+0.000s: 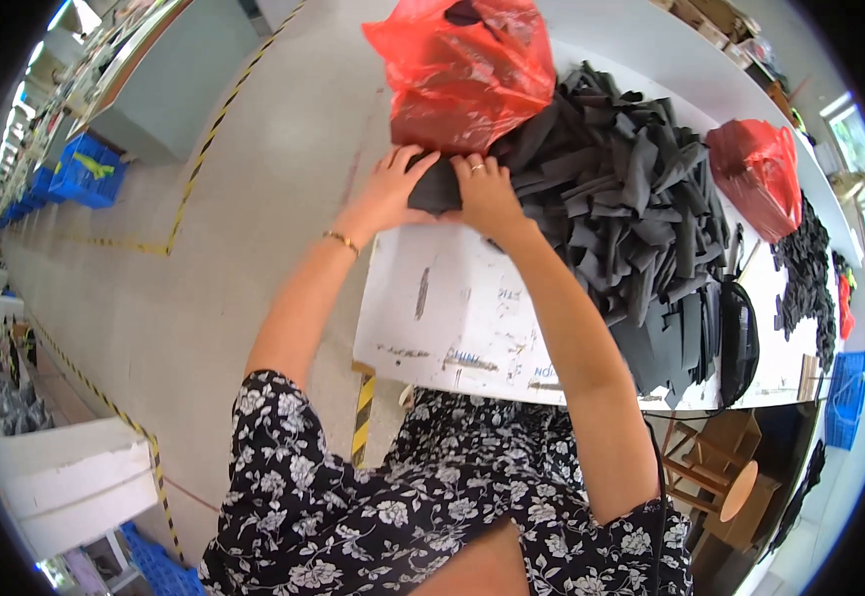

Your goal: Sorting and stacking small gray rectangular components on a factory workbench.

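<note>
Both my hands are at the far left part of the white table, against a red plastic bag point(467, 84). Between them lies a dark grey stack of fabric-like pieces point(433, 189). My left hand point(391, 189) grips its left end, fingers over the far side and thumb along the near edge. The right end is gripped the same way by my right hand point(489, 196), which has a ring on one finger. How many pieces the stack holds I cannot tell. Right of my right hand rises a large loose heap of dark grey strips point(616, 184).
The white table point(432, 308) has worn, marked patches. Flatter dark pieces point(666, 343) lie near its front edge beside a black rounded object point(738, 338). Another red bag point(755, 174) stands farther right. A wooden stool point(730, 487) is below right; blue crates point(89, 171) stand far left.
</note>
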The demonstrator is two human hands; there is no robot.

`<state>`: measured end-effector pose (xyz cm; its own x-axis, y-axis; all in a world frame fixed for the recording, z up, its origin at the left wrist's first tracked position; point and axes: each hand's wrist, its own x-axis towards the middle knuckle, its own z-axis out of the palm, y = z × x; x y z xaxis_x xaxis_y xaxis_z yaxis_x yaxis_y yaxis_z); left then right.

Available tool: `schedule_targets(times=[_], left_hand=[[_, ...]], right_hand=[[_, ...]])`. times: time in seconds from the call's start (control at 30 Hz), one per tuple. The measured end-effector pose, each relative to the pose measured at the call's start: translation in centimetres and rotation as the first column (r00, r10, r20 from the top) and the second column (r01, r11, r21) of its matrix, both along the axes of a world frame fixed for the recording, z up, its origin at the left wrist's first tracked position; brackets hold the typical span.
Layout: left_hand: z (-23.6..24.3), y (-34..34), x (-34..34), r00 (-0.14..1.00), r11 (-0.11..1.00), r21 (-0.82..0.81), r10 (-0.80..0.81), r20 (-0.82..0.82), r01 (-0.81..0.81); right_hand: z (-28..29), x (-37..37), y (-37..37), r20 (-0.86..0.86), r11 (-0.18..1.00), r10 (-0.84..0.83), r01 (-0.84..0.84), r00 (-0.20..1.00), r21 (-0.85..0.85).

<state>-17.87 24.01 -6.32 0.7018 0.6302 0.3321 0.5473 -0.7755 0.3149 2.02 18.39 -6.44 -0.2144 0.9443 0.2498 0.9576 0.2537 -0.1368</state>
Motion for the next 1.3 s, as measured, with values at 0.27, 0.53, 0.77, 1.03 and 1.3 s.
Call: schedule_targets(times=[0.27,0.53,0.77,1.03,1.3], left_hand=[[1.3,-2.0,1.6,0.970,0.980,0.106,0.182,-0.159,-0.166],[3.5,-6.6,2.6,0.970,0.996,-0.009,0.083,-0.227,-0.087],[3.9,-14.2,12.3,0.891,0.909,-0.309,-0.126,0.437,0.280],[4.0,-23.0,28.8,0.862,0.905,-0.414,0.133,0.489,0.095],[3.3,-25.7,28.3,0.836,0.567,-0.766,0.226,0.499,0.304]], right_hand=[[2.1,1.2,-9.3,-0.125,0.974,-0.039,0.066,0.991,0.218],[3.4,9.4,-24.5,-0.603,0.944,-0.317,0.305,0.732,-0.126],[3.6,18.9,-33.0,-0.873,0.648,-0.466,0.727,0.140,-0.229],[2.8,21.2,-29.4,-0.850,0.488,-0.527,0.820,0.005,-0.298],[-1.1,22.3,-25.6,-0.678,0.377,-0.689,0.926,0.258,-0.030]])
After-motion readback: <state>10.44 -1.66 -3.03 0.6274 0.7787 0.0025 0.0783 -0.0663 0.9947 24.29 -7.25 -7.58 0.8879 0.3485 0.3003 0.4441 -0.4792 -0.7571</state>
